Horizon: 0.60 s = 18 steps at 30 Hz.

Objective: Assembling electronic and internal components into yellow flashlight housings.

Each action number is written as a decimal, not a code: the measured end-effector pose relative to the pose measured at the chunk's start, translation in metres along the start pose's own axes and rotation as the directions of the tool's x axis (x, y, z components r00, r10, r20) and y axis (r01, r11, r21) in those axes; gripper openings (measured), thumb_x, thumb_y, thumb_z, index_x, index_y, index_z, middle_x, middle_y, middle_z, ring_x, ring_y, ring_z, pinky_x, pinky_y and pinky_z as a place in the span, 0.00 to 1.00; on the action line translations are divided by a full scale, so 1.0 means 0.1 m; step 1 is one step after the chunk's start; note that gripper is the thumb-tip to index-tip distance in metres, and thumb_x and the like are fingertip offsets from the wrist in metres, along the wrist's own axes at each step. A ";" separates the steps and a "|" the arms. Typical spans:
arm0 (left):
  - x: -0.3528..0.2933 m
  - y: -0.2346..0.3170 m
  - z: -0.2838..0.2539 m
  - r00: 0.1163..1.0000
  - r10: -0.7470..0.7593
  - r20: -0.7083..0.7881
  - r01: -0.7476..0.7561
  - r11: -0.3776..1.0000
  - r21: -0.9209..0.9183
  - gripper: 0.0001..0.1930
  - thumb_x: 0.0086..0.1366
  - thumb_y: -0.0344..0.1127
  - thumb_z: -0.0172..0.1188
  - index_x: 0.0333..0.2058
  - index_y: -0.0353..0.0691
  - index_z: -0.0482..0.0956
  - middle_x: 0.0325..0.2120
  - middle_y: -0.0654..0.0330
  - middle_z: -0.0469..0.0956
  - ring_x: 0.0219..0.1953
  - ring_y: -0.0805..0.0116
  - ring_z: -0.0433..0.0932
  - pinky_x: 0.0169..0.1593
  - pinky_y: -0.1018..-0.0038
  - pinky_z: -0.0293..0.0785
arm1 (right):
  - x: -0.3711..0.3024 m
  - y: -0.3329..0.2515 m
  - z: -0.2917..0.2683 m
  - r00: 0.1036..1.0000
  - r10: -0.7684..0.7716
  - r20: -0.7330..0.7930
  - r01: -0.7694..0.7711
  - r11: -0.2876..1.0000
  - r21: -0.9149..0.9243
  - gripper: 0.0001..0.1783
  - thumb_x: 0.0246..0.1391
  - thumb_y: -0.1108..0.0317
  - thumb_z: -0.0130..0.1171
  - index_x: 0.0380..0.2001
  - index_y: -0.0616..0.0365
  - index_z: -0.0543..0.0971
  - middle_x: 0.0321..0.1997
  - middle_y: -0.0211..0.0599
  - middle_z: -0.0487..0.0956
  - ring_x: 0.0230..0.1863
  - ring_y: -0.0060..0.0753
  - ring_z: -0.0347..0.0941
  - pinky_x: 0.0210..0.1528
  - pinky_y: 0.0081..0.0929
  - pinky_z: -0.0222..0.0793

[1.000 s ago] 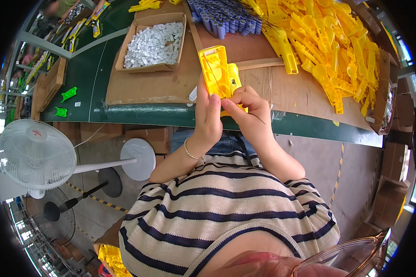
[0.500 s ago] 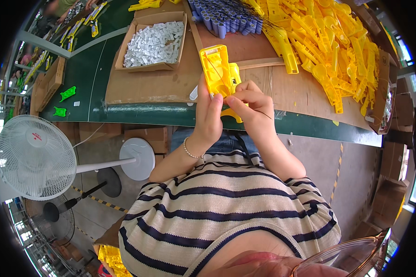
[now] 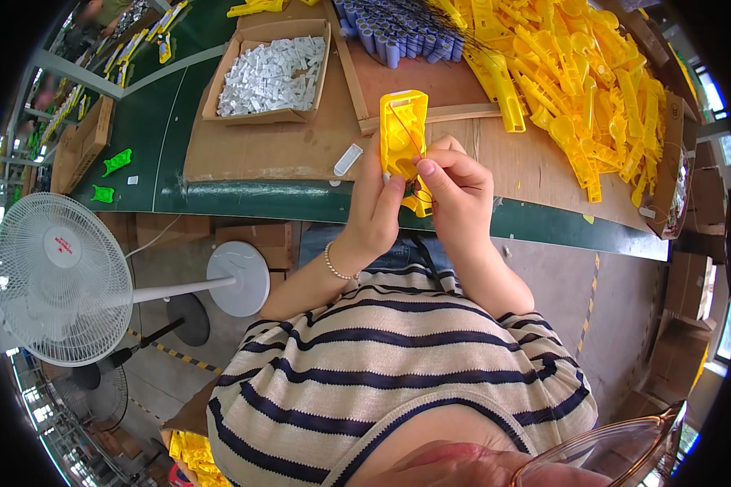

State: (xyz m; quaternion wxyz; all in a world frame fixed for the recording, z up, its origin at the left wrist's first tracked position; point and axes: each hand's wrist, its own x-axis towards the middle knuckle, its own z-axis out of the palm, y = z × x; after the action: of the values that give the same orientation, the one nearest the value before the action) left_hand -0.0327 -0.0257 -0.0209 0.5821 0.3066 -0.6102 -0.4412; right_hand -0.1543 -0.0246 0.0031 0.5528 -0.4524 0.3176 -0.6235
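Observation:
A yellow plastic casing point(image 3: 396, 138) stands upright above the table's front edge, its hollow inside facing me. My left hand point(image 3: 377, 213) is closed round its left side and lower part, the thumb pressing near the bottom. A thin reddish wire runs down inside the casing from its upper end. My right hand point(image 3: 463, 185) is closed at the casing's right side, thumb and forefinger pinched on the wire. Something small and dark, with a dark wire loop, shows between my hands at the casing's lower end; its kind is unclear. On the cardboard lies a white strip-shaped piece point(image 3: 348, 160), left of my hands.
A cardboard box point(image 3: 211, 111) of small white parts stands left. Behind are blue cylindrical cells point(image 3: 398, 32) with dark wires; a heap of yellow casings point(image 3: 585, 97) lies right. Green pieces point(image 3: 118, 162) rest far left. A white fan point(image 3: 65, 276) stands beside the table.
The casing has turned more upright and shifted slightly right. The second yellow part behind it no longer shows there. My right thumb and forefinger have moved up, and the wire now stretches toward them.

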 end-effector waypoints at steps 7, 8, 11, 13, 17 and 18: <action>0.01 0.06 -0.01 0.997 -0.038 -0.067 0.031 0.993 -0.111 0.26 0.64 0.34 0.40 0.60 0.31 0.50 0.52 0.51 0.63 0.53 0.64 0.65 0.56 0.71 0.61 | -0.08 0.05 -0.05 0.997 0.013 0.078 0.021 0.911 -0.412 0.03 0.49 0.75 0.61 0.25 0.65 0.78 0.27 0.31 0.73 0.33 0.20 0.68 0.35 0.18 0.63; 0.03 0.07 -0.01 0.996 -0.049 -0.075 0.034 0.981 -0.190 0.27 0.64 0.34 0.41 0.60 0.31 0.49 0.52 0.51 0.63 0.53 0.65 0.65 0.57 0.71 0.61 | -0.10 0.08 -0.04 0.998 0.041 0.039 -0.022 0.920 -0.391 0.04 0.48 0.75 0.61 0.24 0.64 0.78 0.25 0.31 0.74 0.31 0.21 0.68 0.34 0.19 0.62; 0.00 -0.02 0.02 0.993 -0.073 -0.092 0.059 0.988 -0.143 0.28 0.64 0.34 0.43 0.60 0.32 0.48 0.52 0.52 0.63 0.52 0.65 0.66 0.57 0.71 0.60 | -0.11 0.10 -0.04 0.997 0.079 -0.017 -0.079 0.918 -0.388 0.04 0.47 0.75 0.61 0.23 0.64 0.78 0.24 0.32 0.74 0.29 0.21 0.68 0.33 0.19 0.62; -0.01 -0.02 0.02 0.990 -0.085 -0.110 0.070 0.989 -0.131 0.27 0.63 0.34 0.44 0.60 0.32 0.50 0.52 0.53 0.64 0.52 0.66 0.66 0.57 0.71 0.61 | -0.10 0.09 -0.03 0.995 0.089 -0.035 -0.095 0.909 -0.405 0.04 0.47 0.75 0.61 0.23 0.64 0.77 0.24 0.33 0.75 0.28 0.22 0.68 0.33 0.19 0.62; 0.02 -0.05 0.00 0.973 -0.185 -0.136 0.163 0.973 -0.161 0.24 0.63 0.31 0.45 0.57 0.33 0.56 0.49 0.56 0.66 0.50 0.69 0.67 0.55 0.73 0.62 | -0.07 0.01 0.02 0.995 0.101 -0.026 -0.099 0.835 -0.542 0.05 0.46 0.74 0.62 0.23 0.65 0.77 0.23 0.33 0.75 0.26 0.22 0.69 0.32 0.21 0.64; 0.01 -0.07 0.00 0.973 -0.185 -0.136 0.163 0.973 -0.162 0.24 0.63 0.31 0.45 0.57 0.33 0.56 0.49 0.56 0.66 0.50 0.69 0.67 0.55 0.73 0.62 | -0.07 0.00 0.03 0.995 0.094 -0.018 -0.087 0.809 -0.581 0.05 0.46 0.74 0.62 0.24 0.65 0.78 0.22 0.33 0.75 0.25 0.22 0.70 0.31 0.21 0.64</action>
State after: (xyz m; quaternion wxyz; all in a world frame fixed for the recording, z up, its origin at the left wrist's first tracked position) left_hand -0.0333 -0.0298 -0.0263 0.6069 0.3469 -0.5004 -0.5108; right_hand -0.1518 -0.0178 0.0029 0.4191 -0.5876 0.5108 -0.4671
